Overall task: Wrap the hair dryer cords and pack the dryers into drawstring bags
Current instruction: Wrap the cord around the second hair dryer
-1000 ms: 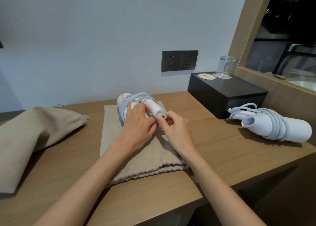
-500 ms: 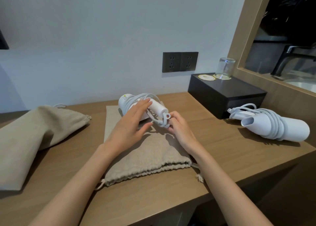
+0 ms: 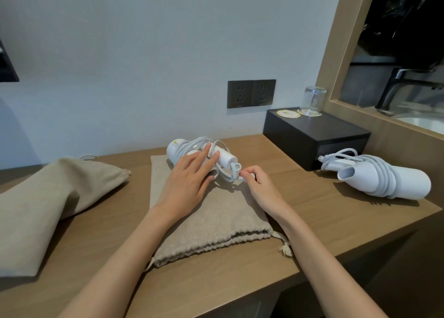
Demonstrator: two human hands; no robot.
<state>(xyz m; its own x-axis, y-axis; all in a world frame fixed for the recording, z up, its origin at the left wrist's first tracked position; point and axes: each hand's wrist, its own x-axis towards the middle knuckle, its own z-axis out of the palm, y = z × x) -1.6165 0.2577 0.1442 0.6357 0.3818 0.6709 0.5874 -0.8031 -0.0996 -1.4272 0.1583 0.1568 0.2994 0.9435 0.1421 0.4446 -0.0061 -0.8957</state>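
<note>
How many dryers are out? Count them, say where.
2. One dryer lies on the middle bag under the left hand, the right hand pinching its cord; the other lies on the counter beside the black box. The bulging left bag may hide another.

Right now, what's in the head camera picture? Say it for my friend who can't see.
A person's left hand rests on a white hair dryer lying on a beige drawstring bag, while the right hand pinches its cord. A second wrapped dryer lies to the right on the desk.
</note>
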